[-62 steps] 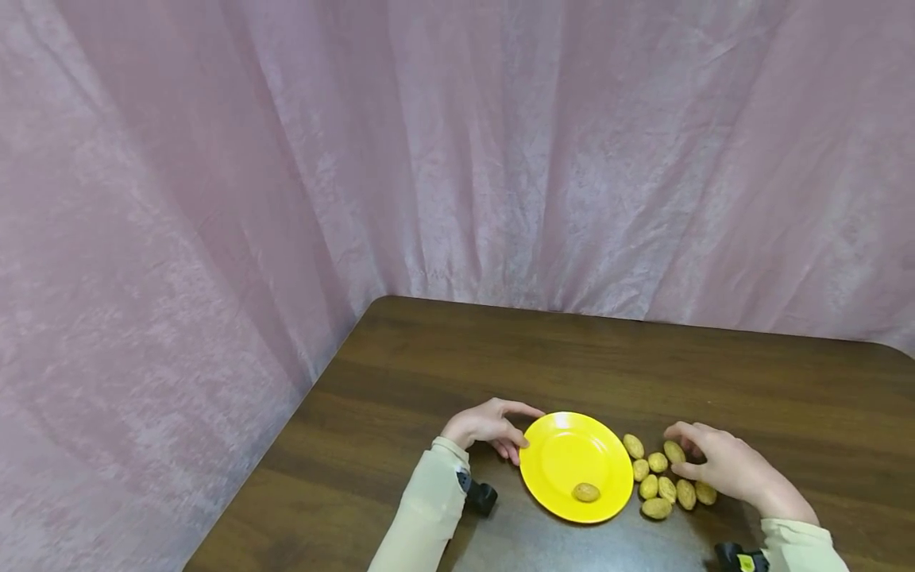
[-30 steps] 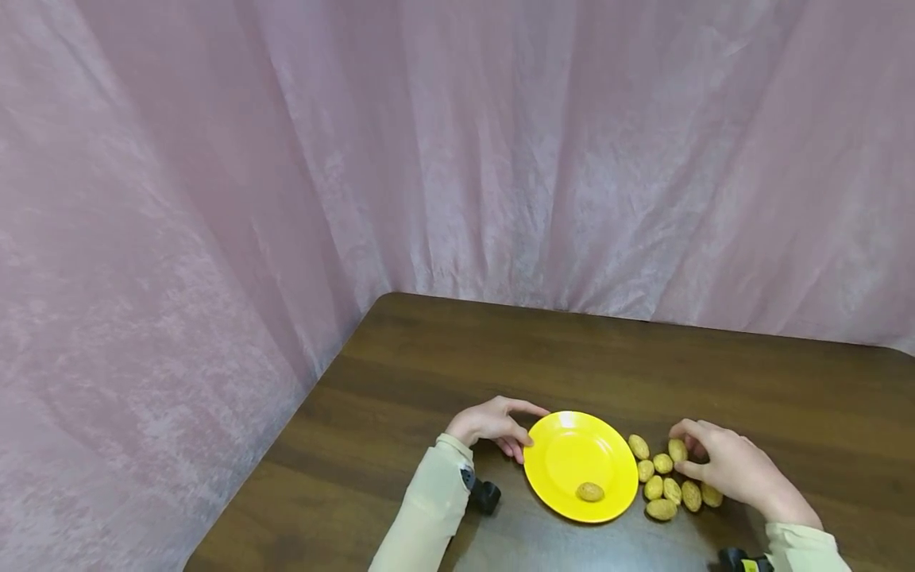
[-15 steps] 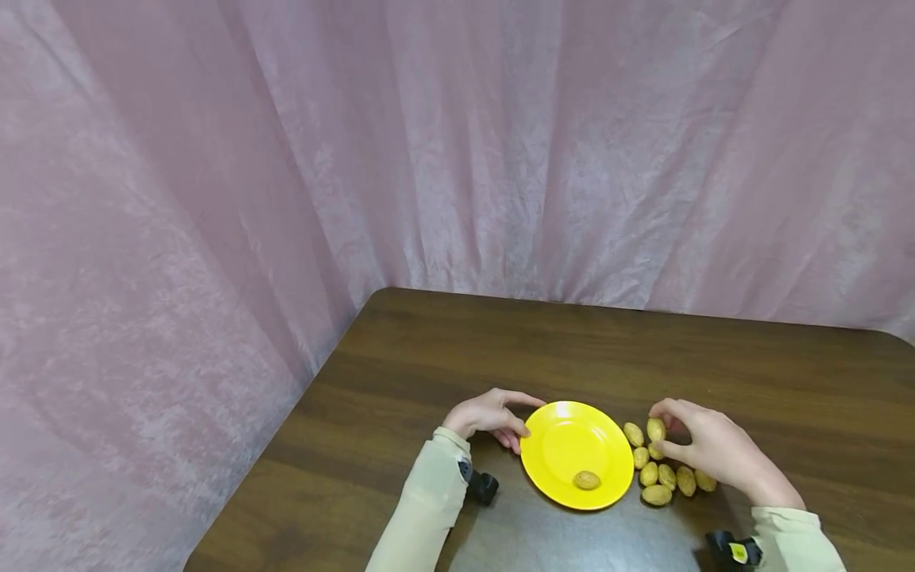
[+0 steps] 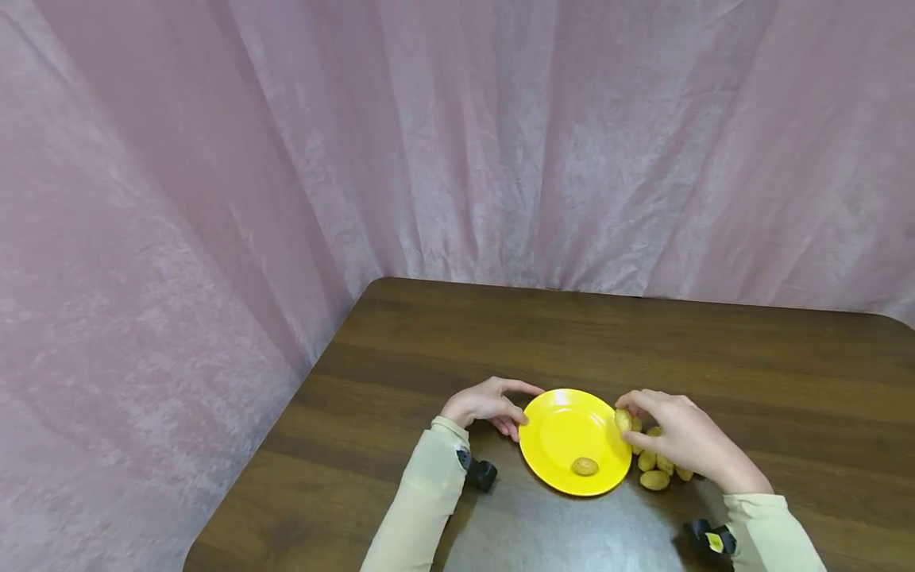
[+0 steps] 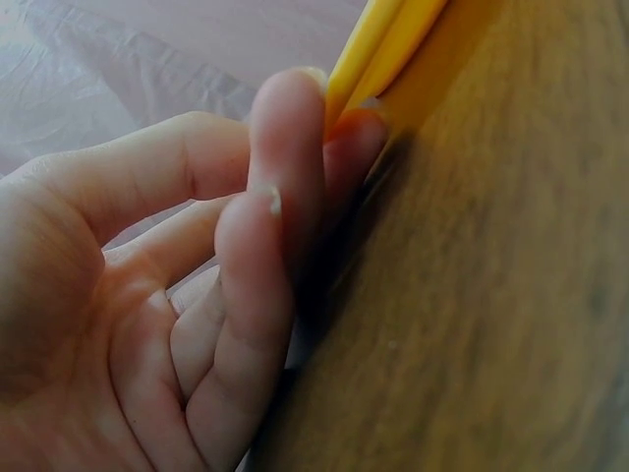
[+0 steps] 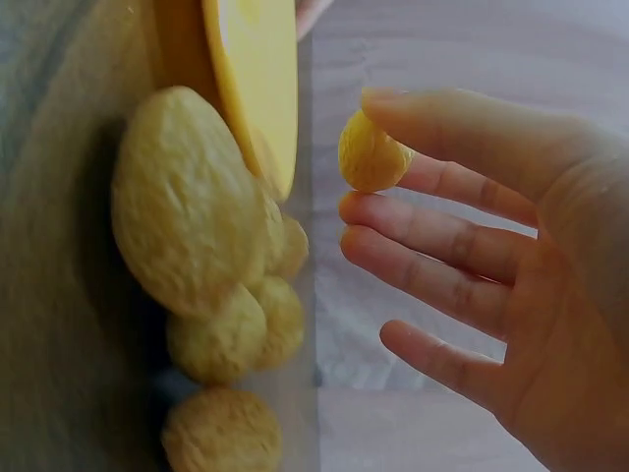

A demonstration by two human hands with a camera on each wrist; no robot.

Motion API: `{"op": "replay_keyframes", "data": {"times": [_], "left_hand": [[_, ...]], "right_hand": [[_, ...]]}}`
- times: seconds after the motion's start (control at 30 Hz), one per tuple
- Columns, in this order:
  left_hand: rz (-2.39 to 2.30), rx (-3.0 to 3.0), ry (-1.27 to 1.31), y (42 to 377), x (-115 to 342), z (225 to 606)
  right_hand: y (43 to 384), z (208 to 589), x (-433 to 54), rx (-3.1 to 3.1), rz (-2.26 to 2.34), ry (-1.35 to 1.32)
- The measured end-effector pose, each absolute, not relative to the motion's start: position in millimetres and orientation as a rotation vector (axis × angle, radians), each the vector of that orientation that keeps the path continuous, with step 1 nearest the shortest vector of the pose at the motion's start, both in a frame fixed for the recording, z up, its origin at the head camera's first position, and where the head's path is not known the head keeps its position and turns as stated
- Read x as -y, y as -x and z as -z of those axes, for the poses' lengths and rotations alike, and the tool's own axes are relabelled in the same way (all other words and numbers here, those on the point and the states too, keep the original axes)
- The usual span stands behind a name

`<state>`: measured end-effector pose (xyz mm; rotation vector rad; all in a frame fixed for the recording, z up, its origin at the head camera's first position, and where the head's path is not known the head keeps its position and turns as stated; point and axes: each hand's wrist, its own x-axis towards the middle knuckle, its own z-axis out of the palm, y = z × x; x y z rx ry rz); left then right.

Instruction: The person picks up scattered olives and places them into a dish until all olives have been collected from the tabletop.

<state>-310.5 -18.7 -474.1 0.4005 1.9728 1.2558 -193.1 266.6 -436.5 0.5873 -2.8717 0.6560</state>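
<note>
My left hand (image 4: 486, 403) pinches the left rim of a yellow plate (image 4: 561, 429); in the left wrist view the thumb lies at the rim (image 5: 378, 49) with a fingertip under it. One small potato (image 4: 584, 466) lies on the plate near its front. Between thumb and fingers my right hand (image 4: 682, 433) holds another small potato (image 4: 623, 419), raised by the plate's right edge. The right wrist view shows this held potato (image 6: 371, 152) apart from the pile, its other fingers spread. Several more potatoes (image 4: 654, 480) sit just right of the plate, partly covered by the right hand.
All of this stands on a brown wooden table (image 4: 429, 342). A pink curtain (image 4: 457, 143) hangs behind its far edge and along the left side. Black wrist cameras (image 4: 483, 475) are strapped to both forearms.
The right hand has taken a potato from the far side of the pile, lifted it and carried it left to the plate's edge. The left hand keeps its hold on the plate.
</note>
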Motion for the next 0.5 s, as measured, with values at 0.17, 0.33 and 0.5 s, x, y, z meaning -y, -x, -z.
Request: {"op": "replay_keyframes", "data": {"times": [0.17, 0.33, 0.5], "left_hand": [[-1.247, -1.960, -0.393, 308, 17, 479], [-1.236, -1.992, -0.388, 309, 18, 478], [-1.230, -2.009, -0.390, 313, 17, 473]], "right_hand": [[191, 443, -259, 2.878, -0.691, -0.655], [191, 444, -251, 2.890, -0.670, -0.730], [194, 442, -244, 2.970, -0.603, -0.741]]}}
